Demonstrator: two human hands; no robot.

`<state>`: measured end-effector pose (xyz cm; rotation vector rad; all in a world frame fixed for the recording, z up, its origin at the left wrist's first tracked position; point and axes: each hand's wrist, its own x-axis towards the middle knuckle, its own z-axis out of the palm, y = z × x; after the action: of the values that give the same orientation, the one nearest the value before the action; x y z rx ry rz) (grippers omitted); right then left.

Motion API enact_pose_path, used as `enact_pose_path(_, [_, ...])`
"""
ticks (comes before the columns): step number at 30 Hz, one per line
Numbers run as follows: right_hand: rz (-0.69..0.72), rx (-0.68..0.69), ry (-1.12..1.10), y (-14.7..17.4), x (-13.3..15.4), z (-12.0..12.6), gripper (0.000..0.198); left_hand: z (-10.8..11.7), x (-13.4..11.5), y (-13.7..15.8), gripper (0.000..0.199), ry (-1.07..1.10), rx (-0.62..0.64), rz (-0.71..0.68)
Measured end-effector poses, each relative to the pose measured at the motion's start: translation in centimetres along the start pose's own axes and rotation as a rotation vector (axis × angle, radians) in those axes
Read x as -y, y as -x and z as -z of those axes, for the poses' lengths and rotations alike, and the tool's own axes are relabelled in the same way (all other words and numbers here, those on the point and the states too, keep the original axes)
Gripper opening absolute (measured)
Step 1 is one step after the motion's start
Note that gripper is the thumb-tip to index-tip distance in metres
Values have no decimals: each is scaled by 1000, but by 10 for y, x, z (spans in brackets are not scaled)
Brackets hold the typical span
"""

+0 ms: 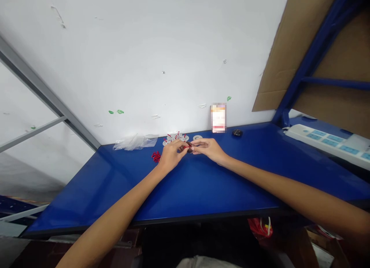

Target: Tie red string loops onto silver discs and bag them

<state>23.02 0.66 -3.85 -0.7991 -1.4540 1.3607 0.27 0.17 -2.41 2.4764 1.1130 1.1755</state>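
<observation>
Over the middle of the blue table (185,191), my left hand (171,154) and my right hand (213,149) meet at a small dark brown disc (190,146). The fingers of both hands pinch it from either side. A bit of red shows at the disc by my left fingertips; its exact form is too small to tell. Just behind my left hand lie several pale round discs (185,138) with red cord loops on them. A pale ring-shaped disc (198,138) lies behind my right fingers. Beside my left wrist is a small pile of red cords (156,156).
Clear plastic bags (134,141) lie at the back left. An upright blurred rectangle (219,118) leans on the wall, with a small black rounded object (237,133) to its right. A white power strip (326,139) lies far right, near a blue metal frame (306,64).
</observation>
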Motion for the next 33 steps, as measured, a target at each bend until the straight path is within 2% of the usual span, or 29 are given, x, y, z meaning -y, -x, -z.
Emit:
enact_pose_path(6, [9,9,-66,-1,-3,2,44,-2,-1,1,10,60,-30,43])
enact_pose_path(11, [51,9,28,-3,-6,2,43,-5,-5,2,11,233,-44,157])
enact_pose_path(20, [166,-69,99,1,-6,1,35,-14,1,-1,34,623,-28,395])
enact_pose_path(25, [276,-82,257,7,4,-2,25,-12,0,-1,41,753,27,475])
enact_pose_path(29, [305,9,327,7,14,0,26,-6,1,-2,43,805,92,488])
enact_pose_path(33, [389,-18,485,4,22,4,24,3,2,-5,39,651,74,381])
